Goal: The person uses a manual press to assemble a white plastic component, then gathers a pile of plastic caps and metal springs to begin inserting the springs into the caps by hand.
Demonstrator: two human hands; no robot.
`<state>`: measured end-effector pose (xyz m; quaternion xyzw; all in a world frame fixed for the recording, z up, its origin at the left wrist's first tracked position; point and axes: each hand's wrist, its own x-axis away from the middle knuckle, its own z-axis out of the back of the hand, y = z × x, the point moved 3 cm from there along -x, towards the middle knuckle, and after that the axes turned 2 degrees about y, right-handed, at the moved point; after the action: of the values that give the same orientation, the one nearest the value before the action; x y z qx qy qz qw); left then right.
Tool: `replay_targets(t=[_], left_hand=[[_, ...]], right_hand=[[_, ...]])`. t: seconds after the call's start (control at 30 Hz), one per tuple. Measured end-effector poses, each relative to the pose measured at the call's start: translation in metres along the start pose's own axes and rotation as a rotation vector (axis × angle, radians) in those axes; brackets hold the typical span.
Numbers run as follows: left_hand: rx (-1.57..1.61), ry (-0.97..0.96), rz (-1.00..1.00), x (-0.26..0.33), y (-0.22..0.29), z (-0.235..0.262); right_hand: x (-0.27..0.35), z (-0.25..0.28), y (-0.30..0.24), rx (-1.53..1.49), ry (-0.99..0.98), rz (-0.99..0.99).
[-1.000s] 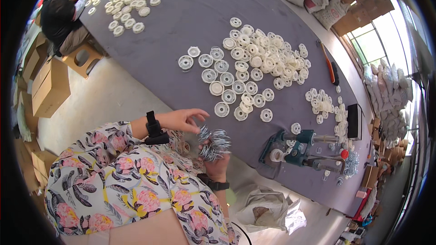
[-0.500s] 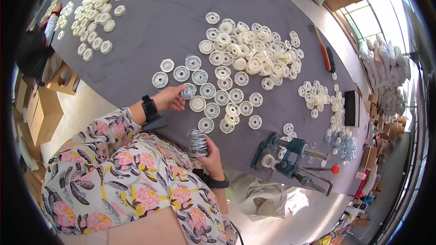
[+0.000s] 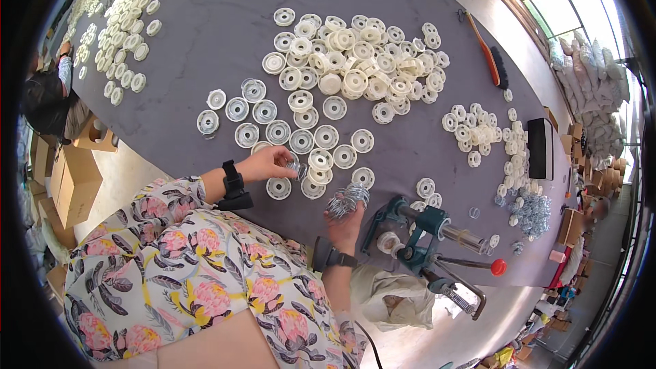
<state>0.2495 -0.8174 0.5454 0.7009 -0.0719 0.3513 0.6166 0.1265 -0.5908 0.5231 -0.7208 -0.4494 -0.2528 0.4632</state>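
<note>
In my right hand (image 3: 346,227) is a thick bundle of thin silvery wire rings (image 3: 349,199), held near the table's front edge. My left hand (image 3: 268,163), reaching in from the left, pinches a few loose wire rings (image 3: 296,167) above the nearest white plastic wheels. Flat round wheels with a hole in the middle lie about it, among them one wheel (image 3: 279,188) just below my fingers and a stacked pair (image 3: 320,160) to the right. Several wheels at the left, such as this one (image 3: 237,108), carry silvery wire on top.
A large heap of white wheels (image 3: 369,61) covers the middle of the grey table (image 3: 219,20). On the right stand a green hand press (image 3: 430,232) with a red knob, a pile of wire rings (image 3: 529,217), a brush (image 3: 488,51) and a black box (image 3: 540,148). Another person (image 3: 48,99) works far left.
The view has shifted, so the table's contents appear further left. My left hand has moved from the wire-topped wheels toward nearer wheels on the right. The right hand's bundle has tilted and moved right.
</note>
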Motion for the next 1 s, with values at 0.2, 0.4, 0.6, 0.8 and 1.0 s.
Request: replay_targets(t=[0.2,0.4,0.6,0.8,1.0], left_hand=[[-0.152,0.017,-0.107,-0.015,0.015,-0.026],[-0.179,-0.046,-0.179,-0.012,0.028,-0.046],[-0.256,-0.125,-0.164,-0.005,0.031,-0.038],[-0.042,-0.141,-0.062,-0.017,-0.003,-0.027],[-0.466,-0.170,-0.255,-0.005,0.020,-0.022]], right_hand=[[-0.006,0.003,-0.015,0.366,-0.039,0.052],[0.014,-0.028,-0.005,0.023,-0.367,-0.187],[0.015,-0.024,0.013,0.093,-0.326,-0.112],[0.023,-0.027,0.020,0.212,-0.325,-0.046],[0.018,0.001,0.011,0.105,-0.186,-0.011]])
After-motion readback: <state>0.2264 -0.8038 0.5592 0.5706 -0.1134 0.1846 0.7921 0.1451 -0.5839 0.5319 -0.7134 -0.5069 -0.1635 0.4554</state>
